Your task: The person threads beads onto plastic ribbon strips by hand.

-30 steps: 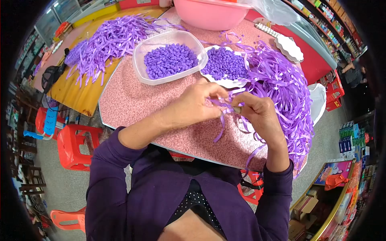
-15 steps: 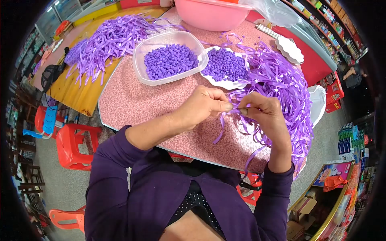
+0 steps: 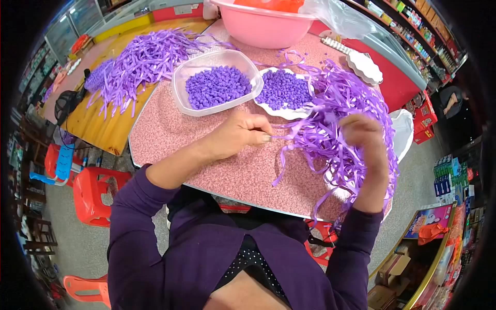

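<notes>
My left hand (image 3: 238, 135) is closed in a pinch on a purple ribbon (image 3: 280, 137), which runs right toward a large heap of purple ribbons (image 3: 330, 124). Over the right side of that heap is my right hand (image 3: 365, 137), blurred by motion, so its fingers and anything in them cannot be made out. Beyond my left hand stands a clear plastic tub (image 3: 181, 77) holding many small purple beads (image 3: 217, 87). Beside it, a white scalloped plate (image 3: 276, 113) carries more purple beads (image 3: 283, 89) and partly touches the ribbon heap.
A pink basin (image 3: 263, 26) stands at the back of the pink speckled table (image 3: 170, 134). Another ribbon pile (image 3: 142, 59) lies on a wooden table (image 3: 82, 116) at left. A white scalloped dish (image 3: 365, 67) sits at back right. Red stools (image 3: 95, 194) stand on the floor.
My hands have come apart. The right has swung right and up over the ribbon heap; the left has drawn back left, still pinching a ribbon.
</notes>
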The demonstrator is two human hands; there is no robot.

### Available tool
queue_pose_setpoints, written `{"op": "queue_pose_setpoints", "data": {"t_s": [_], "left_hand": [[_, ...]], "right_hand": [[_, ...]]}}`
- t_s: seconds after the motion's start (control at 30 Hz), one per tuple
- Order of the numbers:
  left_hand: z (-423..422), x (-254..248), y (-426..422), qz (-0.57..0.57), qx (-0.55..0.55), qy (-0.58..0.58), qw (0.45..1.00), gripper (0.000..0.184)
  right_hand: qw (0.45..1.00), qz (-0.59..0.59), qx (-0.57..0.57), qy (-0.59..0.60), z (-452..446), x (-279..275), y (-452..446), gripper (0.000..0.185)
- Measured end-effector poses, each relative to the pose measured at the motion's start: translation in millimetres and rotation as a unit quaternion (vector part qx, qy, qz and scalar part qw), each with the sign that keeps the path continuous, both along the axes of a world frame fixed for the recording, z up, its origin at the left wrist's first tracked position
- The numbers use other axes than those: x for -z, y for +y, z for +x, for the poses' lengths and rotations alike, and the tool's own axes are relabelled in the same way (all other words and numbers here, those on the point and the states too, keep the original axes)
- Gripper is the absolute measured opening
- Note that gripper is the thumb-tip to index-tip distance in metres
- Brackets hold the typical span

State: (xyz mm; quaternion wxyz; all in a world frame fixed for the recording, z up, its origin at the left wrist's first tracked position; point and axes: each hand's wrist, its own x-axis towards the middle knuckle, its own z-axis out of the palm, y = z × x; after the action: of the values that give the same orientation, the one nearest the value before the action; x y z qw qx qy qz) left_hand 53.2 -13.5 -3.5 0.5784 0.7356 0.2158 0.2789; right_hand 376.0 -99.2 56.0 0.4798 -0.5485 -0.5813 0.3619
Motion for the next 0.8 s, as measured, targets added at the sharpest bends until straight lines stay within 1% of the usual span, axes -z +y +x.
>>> {"op": "queue_pose_setpoints", "data": {"t_s": [0.03, 0.07, 0.1, 0.13, 0.17, 0.23, 0.27, 0.3, 0.33, 0.37, 0.4, 0.43, 0.5, 0.53, 0.57, 0.6, 0.63, 0.67, 0.7, 0.73, 0.77, 0.8], "left_hand": [[1.6, -13.8, -2.5, 0.002, -0.001, 0.0, 1.0, 0.01], [1.7, -31.0, -4.1, -0.026, -0.015, -0.023, 0.999, 0.011], [-0.2, -47.3, -3.7, -0.054, -0.031, -0.045, 0.997, 0.013], [-6.1, -61.6, 2.7, -0.087, -0.052, -0.065, 0.993, 0.013], [-13.0, -73.1, 12.9, -0.087, -0.056, -0.063, 0.993, 0.013], [-26.1, -96.4, 27.1, -0.153, -0.039, -0.181, 0.971, 0.015], [-25.4, -105.7, 23.5, -0.147, -0.044, -0.181, 0.971, 0.015], [-17.2, -115.7, 16.0, -0.19, -0.02, -0.201, 0.961, 0.017], [-7.7, -125.1, 7.0, -0.235, 0.005, -0.22, 0.947, 0.018], [3.2, -133.7, -7.3, -0.25, 0.044, -0.218, 0.942, 0.017], [12.8, -143.0, -18.5, -0.264, 0.084, -0.217, 0.936, 0.016], [17.5, -153.6, -21.3, -0.262, 0.081, -0.218, 0.937, 0.016], [16.6, -174.6, -24.2, -0.193, 0.095, -0.217, 0.952, 0.019], [4.2, -190.2, -18.7, -0.075, 0.035, -0.182, 0.98, 0.02], [-15.7, -205.0, -4.2, 0.046, -0.033, -0.139, 0.989, 0.022], [-38.3, -214.7, 17.8, 0.132, -0.057, -0.103, 0.984, 0.021], [-45.2, -234.9, 14.2, 0.161, -0.154, -0.077, 0.972, 0.011], [-72.2, -234.9, 50.1, 0.162, -0.114, -0.052, 0.979, 0.012], [-86.5, -233.4, 64.2, 0.279, -0.142, 0.015, 0.95, 0.014], [-98.5, -231.6, 74.8, 0.39, -0.165, 0.081, 0.902, 0.016], [-110.1, -226.5, 87.8, 0.391, -0.172, 0.084, 0.9, 0.016], [-120.1, -218.3, 101.6, 0.395, -0.158, 0.122, 0.896, 0.016]], "right_hand": [[0.986, -0.139, -0.091, -0.012, -19.6, 1.7, 0.5, 0.02], [0.951, -0.182, -0.252, 0.001, -32.0, -2.5, 0.3, 0.022], [0.921, -0.031, -0.388, -0.032, -26.2, 2.4, 4.0, 0.006], [0.928, 0.078, -0.347, 0.109, -27.5, 8.9, -6.7, 0.011], [0.905, 0.183, -0.294, 0.247, -29.2, 14.2, -17.3, 0.02], [0.831, 0.215, -0.265, 0.439, -14.9, 6.5, -8.3, 0.023], [0.814, 0.226, -0.28, 0.456, -9.3, 0.7, 2.6, 0.02], [0.811, 0.229, -0.286, 0.457, -17.9, -0.2, 7.4, 0.02], [0.866, 0.153, -0.235, 0.415, -34.3, 0.2, 11.6, 0.023], [0.91, 0.075, -0.181, 0.366, -52.6, 0.9, 15.4, 0.028], [0.947, -0.004, -0.143, 0.288, -77.9, 4.1, 13.5, 0.028], [0.97, -0.083, -0.102, 0.205, -95.6, 9.5, 9.2, 0.027], [0.967, -0.143, -0.207, 0.048, -95.9, 30.8, 17.2, 0.017], [0.951, -0.189, -0.192, 0.15, -89.6, 31.8, 17.1, 0.008], [0.96, -0.198, -0.108, 0.165, -80.8, 20.9, 11.4, 0.015], [0.931, -0.138, -0.176, 0.288, -50.0, 28.9, 15.6, 0.019], [0.92, -0.139, -0.084, 0.358, -38.6, 13.6, 13.9, 0.02], [0.931, 0.006, -0.121, 0.345, -19.9, 25.2, 18.8, 0.016], [0.904, 0.061, -0.166, 0.39, -14.1, 27.6, 22.6, 0.019], [0.9, 0.05, -0.187, 0.39, -11.9, 27.7, 25.5, 0.022], [0.899, 0.049, -0.195, 0.39, -16.4, 28.8, 29.0, 0.022], [0.917, 0.009, -0.205, 0.341, -19.8, 30.9, 30.5, 0.02]]}}
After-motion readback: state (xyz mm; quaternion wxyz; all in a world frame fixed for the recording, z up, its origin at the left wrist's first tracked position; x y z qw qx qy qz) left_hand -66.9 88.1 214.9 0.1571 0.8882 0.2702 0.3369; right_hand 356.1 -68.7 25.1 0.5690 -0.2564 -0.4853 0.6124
